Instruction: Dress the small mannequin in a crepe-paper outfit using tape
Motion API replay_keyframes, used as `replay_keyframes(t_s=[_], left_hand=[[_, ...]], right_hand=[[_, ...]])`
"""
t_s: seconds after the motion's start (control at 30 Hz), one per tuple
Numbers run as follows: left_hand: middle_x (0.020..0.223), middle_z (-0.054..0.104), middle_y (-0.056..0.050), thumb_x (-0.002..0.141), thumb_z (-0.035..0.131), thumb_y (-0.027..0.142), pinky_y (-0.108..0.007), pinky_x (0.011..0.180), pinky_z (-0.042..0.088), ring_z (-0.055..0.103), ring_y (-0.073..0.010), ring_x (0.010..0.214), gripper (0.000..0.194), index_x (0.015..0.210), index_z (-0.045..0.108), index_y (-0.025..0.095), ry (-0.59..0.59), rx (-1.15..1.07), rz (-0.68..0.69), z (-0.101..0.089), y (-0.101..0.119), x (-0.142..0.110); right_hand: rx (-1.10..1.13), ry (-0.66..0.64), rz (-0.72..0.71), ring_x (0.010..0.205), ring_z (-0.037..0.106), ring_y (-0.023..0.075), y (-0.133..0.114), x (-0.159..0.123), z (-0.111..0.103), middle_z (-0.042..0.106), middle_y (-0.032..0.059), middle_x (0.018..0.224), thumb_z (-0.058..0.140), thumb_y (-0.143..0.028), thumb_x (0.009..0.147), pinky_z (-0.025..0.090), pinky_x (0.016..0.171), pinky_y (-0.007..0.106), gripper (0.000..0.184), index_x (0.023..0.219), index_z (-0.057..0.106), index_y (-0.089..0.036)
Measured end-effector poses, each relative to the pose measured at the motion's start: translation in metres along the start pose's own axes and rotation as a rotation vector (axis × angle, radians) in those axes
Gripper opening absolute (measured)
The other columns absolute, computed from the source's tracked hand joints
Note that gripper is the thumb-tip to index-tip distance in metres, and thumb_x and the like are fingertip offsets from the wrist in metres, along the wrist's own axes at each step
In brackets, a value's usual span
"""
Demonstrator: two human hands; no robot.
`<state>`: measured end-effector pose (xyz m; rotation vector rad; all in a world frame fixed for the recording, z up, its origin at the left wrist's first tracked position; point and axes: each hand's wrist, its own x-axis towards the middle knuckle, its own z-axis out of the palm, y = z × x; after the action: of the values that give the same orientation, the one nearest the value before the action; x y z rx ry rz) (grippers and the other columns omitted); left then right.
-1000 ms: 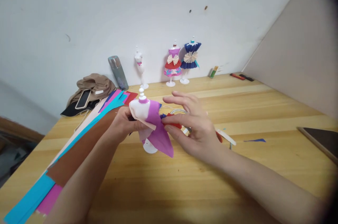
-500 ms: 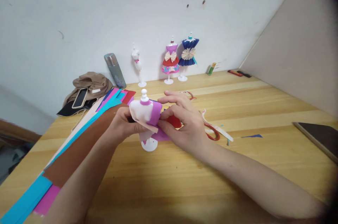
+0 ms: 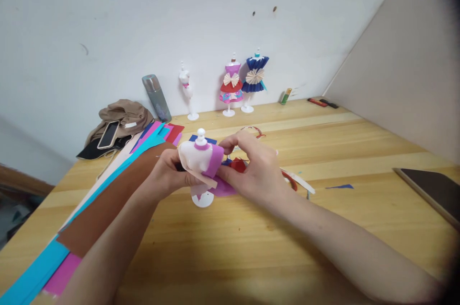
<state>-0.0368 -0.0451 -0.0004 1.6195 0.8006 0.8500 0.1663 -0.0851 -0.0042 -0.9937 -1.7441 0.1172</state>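
My left hand (image 3: 167, 175) is closed around a small white dress form (image 3: 197, 155), holding it upright over the wooden table with its round base low. A purple paper strip (image 3: 214, 160) wraps the neck and right side of the bust. A pale peach paper strip (image 3: 201, 176) slants across the front, near my left thumb. My right hand (image 3: 253, 168) is at the form's right side, thumb and fingertips on the edge of the purple paper, with a curved gap between them. More purple paper (image 3: 224, 189) hangs below the thumb. The form's back is hidden.
Colored paper sheets, brown on top (image 3: 111, 206), lie left. Behind stand a flask (image 3: 157, 98), a bare-looking form (image 3: 186, 87) and two dressed forms, pink-red (image 3: 232, 85) and blue (image 3: 255, 75). Orange-handled scissors (image 3: 290, 181), paper scraps and a glue stick (image 3: 286, 97) lie right and back.
The dress form has shifted slightly right and tilted a little. My right thumb and index finger have moved further apart, and the red and blue paper behind shows between them.
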Motion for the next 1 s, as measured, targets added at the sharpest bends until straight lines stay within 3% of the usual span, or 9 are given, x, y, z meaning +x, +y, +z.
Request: replay_keyframes(t_s=[0.13,0.57,0.77,1.0], left_hand=[[0.071,0.077,-0.008,0.049,0.098,0.041,-0.031,0.059,0.06,0.069,-0.0213,0.062,0.035,0.068,0.081,0.016,0.026,-0.018,0.002,0.003,0.003,0.0],[0.063,0.075,-0.005,0.051,0.098,0.034,-0.026,0.052,0.056,0.065,-0.0173,0.054,0.029,0.068,0.081,0.017,0.126,-0.079,0.046,0.013,0.006,0.001],[0.066,0.076,-0.005,0.061,0.094,0.036,-0.027,0.055,0.058,0.068,-0.018,0.057,0.024,0.072,0.083,0.019,0.111,-0.061,0.109,0.015,0.006,-0.001],[0.068,0.077,-0.005,0.061,0.093,0.037,-0.027,0.056,0.057,0.068,-0.0182,0.059,0.026,0.072,0.082,0.017,0.102,-0.037,0.115,0.018,0.012,-0.003]], right_hand=[[0.001,-0.007,0.0,0.068,0.061,0.0186,-0.001,0.001,-0.002,0.064,-0.0001,0.071,0.07,-0.017,0.078,0.045,0.064,0.034,0.021,0.072,0.051,-0.023],[-0.011,0.024,0.006,0.052,0.046,0.0123,-0.003,-0.002,0.003,0.053,-0.0038,0.057,0.064,-0.016,0.079,0.035,0.054,0.029,0.026,0.063,0.045,-0.023],[0.012,0.007,-0.014,0.055,0.046,0.0126,-0.007,-0.003,0.003,0.055,-0.003,0.061,0.058,-0.01,0.074,0.037,0.055,0.028,0.019,0.066,0.046,-0.023],[0.062,-0.087,-0.036,0.061,0.054,0.0161,-0.008,-0.003,-0.002,0.061,-0.0004,0.069,0.059,-0.012,0.074,0.041,0.058,0.032,0.011,0.074,0.055,-0.023]])
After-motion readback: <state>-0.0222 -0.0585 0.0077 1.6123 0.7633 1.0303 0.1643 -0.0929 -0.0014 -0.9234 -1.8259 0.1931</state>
